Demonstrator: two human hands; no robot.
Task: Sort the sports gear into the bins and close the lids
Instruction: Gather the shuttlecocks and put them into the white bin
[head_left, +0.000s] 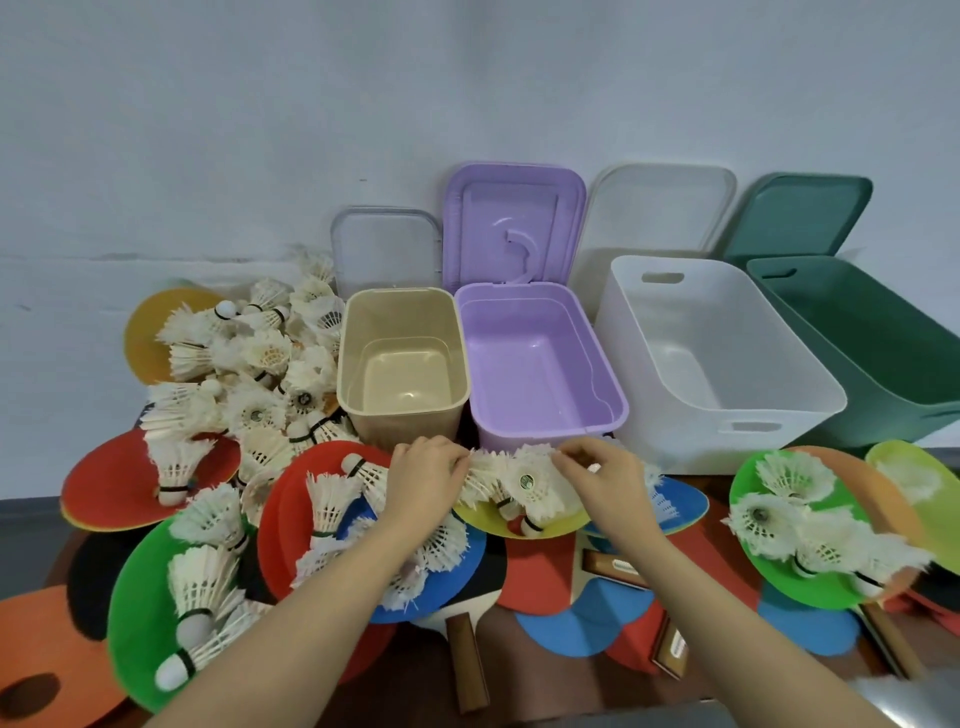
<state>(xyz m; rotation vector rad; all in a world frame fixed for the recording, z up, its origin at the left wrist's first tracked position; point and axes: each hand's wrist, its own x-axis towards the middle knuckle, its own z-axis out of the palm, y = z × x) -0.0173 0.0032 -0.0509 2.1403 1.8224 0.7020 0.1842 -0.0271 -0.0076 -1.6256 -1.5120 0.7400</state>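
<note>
Both hands over a cluster of white feather shuttlecocks (524, 480) lying on a yellow flat disc (519, 522), just in front of the open lilac plastic bin (540, 358). Left hand (423, 480) pinches feathers at the cluster's left edge, right hand (602, 475) pinches its right edge. Beige bin (402, 364) empty beside it.
</note>
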